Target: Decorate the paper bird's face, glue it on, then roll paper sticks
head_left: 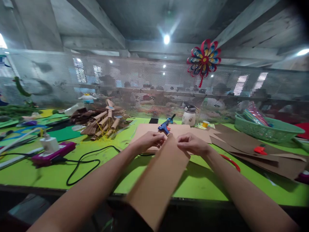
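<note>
A long sheet of brown paper point(159, 180) slants from my hands down over the table's front edge, creased along its left side. My left hand point(151, 141) has its fingers closed on the upper left edge of this sheet. Opposite it, my right hand point(193, 143) grips the upper right edge with bent fingers. Just beyond the paper's top end lies a blue glue gun point(164, 127) with an orange-red trigger. Under and behind it are flat tan sheets point(142, 129). The fingertips of both hands are partly hidden.
Bundled brown paper rolls point(103, 122) lie at left beside a purple power strip point(54, 154) with a looping black cable. Brown sheets point(256, 151) and a green basket point(267, 129) are at right. A white jar point(189, 116) stands before the perforated screen point(149, 83).
</note>
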A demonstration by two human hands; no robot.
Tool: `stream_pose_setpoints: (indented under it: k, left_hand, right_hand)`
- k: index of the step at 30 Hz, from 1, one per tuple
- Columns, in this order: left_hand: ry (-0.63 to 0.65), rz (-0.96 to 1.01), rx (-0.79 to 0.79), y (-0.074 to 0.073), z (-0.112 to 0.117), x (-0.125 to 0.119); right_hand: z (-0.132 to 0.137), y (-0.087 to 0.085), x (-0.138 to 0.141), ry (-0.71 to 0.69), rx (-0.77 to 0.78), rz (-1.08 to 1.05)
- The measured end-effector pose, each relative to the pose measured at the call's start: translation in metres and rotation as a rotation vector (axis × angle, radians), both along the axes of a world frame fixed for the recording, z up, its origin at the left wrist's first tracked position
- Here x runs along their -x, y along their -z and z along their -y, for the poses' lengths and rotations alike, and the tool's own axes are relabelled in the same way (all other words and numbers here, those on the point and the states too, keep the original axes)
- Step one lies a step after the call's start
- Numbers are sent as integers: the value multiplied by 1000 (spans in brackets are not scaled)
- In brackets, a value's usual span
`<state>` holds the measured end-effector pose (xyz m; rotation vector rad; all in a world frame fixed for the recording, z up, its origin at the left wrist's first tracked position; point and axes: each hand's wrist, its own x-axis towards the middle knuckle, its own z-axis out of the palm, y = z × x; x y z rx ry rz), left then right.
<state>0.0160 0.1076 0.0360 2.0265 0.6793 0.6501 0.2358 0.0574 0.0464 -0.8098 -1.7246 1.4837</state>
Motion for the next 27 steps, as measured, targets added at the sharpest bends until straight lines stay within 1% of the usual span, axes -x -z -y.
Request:
stream_pose_setpoints:
  k: [3, 4, 5, 6, 9, 12, 16, 18, 20, 23, 27]
  left_hand:
    - [99, 81, 247, -6, 4, -1]
    - [127, 89, 312, -8, 6, -2]
    - [146, 77, 338, -10, 9, -3]
    - [150, 41, 313, -12, 12, -5]
    - [130, -92, 147, -12, 17, -9]
    - [124, -188, 43, -8, 16, -11]
    - [73, -189, -93, -6, 12, -8]
    - [64, -167, -97, -5, 9, -5]
    - [66, -131, -57, -2, 3, -1]
    - [63, -60, -5, 6, -8, 3]
    - [37, -80, -56, 12, -17, 4]
  right_hand:
    - [0, 1, -2, -94, 15, 181]
    - [-1, 1, -1, -101, -13, 219]
    - [-1, 2, -1, -103, -54, 257]
    - [-2, 3, 0, -102, -101, 299]
    - [-5, 7, 4, -91, -205, 402]
    - [-5, 11, 7, -74, -227, 443]
    - [-5, 11, 10, -4, -224, 426]
    - [-6, 12, 9, 22, -197, 372]
    - [-9, 13, 6, 66, -157, 296]
    - [-16, 19, 3, 180, -122, 204]
    - [-21, 25, 3, 279, -131, 184]
